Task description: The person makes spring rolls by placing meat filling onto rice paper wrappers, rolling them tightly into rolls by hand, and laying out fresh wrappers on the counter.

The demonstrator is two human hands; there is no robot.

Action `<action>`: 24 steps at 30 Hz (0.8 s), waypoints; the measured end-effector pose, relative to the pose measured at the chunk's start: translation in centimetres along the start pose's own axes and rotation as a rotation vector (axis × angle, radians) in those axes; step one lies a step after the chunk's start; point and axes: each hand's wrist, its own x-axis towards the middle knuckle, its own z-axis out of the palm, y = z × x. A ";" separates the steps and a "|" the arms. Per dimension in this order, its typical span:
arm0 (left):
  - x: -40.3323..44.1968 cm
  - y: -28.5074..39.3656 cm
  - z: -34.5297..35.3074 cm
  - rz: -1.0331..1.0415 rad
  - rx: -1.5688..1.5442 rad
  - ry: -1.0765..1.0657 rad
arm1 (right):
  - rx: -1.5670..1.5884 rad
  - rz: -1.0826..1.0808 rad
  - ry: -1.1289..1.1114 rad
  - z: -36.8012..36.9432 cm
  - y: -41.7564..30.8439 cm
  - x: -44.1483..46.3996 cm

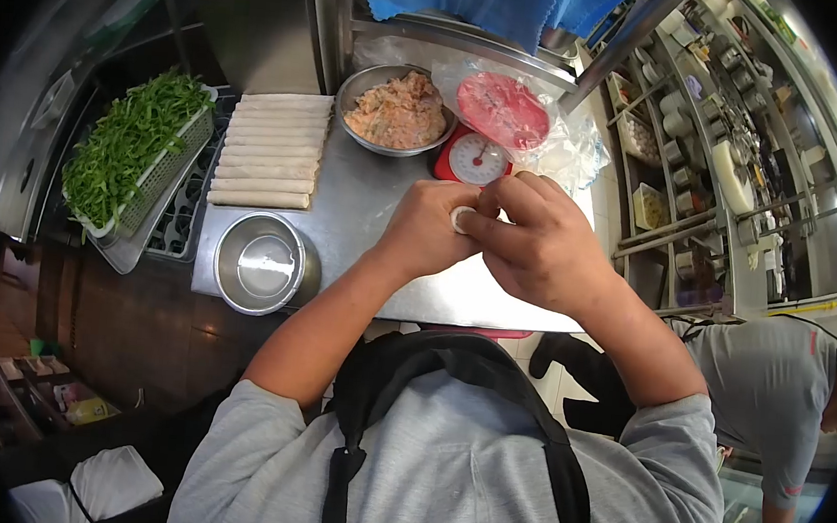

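Note:
My left hand (433, 231) is closed around a small white roll (461, 220), whose round end shows between the hands. Fingers of my right hand (537, 233) pinch at that same end. Just beyond them stands a red scale (478, 158) with a white dial, topped by a pink plate (503, 110) covered in clear plastic. A metal bowl (355, 87) of pinkish minced filling (403, 113) sits left of the scale. Pale rolls (267, 156) lie stacked side by side on a board further left. An open metal container (266, 262) rests at the table's near left corner.
Leafy greens (132, 150) fill a white basket (173, 159) at the left. Blue cloths (488, 2) hang over the table's far edge. Metal shelves (704, 127) with containers stand at the right. A co-worker (763, 387) bends down at the lower right.

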 end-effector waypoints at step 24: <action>1.8 0.0 0.4 -0.136 -0.332 0.040 | 0.359 0.205 0.239 -0.8 2.9 -0.8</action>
